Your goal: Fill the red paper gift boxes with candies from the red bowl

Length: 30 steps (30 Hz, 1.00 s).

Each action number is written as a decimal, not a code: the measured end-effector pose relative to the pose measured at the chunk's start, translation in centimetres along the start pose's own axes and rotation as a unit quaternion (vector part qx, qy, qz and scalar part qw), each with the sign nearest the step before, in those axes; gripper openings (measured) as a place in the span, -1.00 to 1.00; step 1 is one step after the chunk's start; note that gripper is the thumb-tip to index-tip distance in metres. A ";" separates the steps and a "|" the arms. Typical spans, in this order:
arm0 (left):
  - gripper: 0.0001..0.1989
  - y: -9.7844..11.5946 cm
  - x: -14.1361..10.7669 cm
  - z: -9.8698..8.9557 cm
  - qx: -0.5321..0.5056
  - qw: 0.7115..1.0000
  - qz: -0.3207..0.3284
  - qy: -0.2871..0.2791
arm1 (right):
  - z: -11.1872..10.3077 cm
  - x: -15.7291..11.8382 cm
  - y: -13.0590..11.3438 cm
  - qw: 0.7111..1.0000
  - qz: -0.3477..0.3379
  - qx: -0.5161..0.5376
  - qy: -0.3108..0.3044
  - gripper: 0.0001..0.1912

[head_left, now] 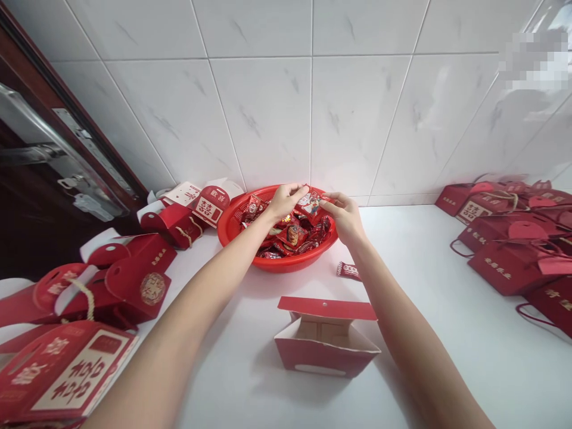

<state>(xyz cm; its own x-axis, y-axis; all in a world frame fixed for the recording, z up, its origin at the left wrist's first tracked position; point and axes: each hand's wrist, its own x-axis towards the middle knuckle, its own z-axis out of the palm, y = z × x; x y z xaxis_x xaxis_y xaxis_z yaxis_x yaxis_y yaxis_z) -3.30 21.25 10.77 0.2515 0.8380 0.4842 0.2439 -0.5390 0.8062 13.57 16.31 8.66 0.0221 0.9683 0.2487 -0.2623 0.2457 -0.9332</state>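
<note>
A red plastic basket (286, 264) full of red-wrapped sweets (294, 235) stands against the tiled wall. Over its back right part, a red snack packet (311, 204) with a printed picture is between my two hands. The fingers of my left hand (286, 201) are pinched at the packet's left edge. My right hand (345, 215) grips the packet's right side with thumb and fingers. Nearer to me on the table, a red gift box (319, 357) sits with its top open, and its visible inside is bare. One small wrapped sweet (347, 270) lies beside my right wrist.
Several red gift boxes (129, 274) with rope handles crowd the white table (232, 369) on the left. More red boxes (509, 262) are grouped on the right. A dark door (53, 179) with a metal handle borders the left side; the tiled wall (268, 119) closes off the back.
</note>
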 end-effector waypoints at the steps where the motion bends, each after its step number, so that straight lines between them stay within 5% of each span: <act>1: -0.50 0.0 0.0 0.1 -0.002 1.000 -0.002 0.001 | 0.0 0.1 0.1 1.000 -0.001 0.007 -0.003 -0.66; 15: -0.47 0.2 -0.1 0.4 -0.061 0.998 -0.012 -0.027 | -0.1 0.0 -0.8 0.994 0.033 0.049 -0.087 -0.47; 30: -0.47 1.0 -0.5 0.3 -0.082 0.994 -0.045 -0.058 | -0.4 0.0 -1.4 0.987 0.076 0.037 -0.138 -0.56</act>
<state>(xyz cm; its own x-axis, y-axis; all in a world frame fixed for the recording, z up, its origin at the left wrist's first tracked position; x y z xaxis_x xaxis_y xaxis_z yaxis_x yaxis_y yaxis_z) -2.92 20.23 11.24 0.3450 0.8614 0.3727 0.1163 -0.4333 0.8937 14.36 15.97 9.86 -0.2847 0.9420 0.1774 -0.3121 0.0839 -0.9463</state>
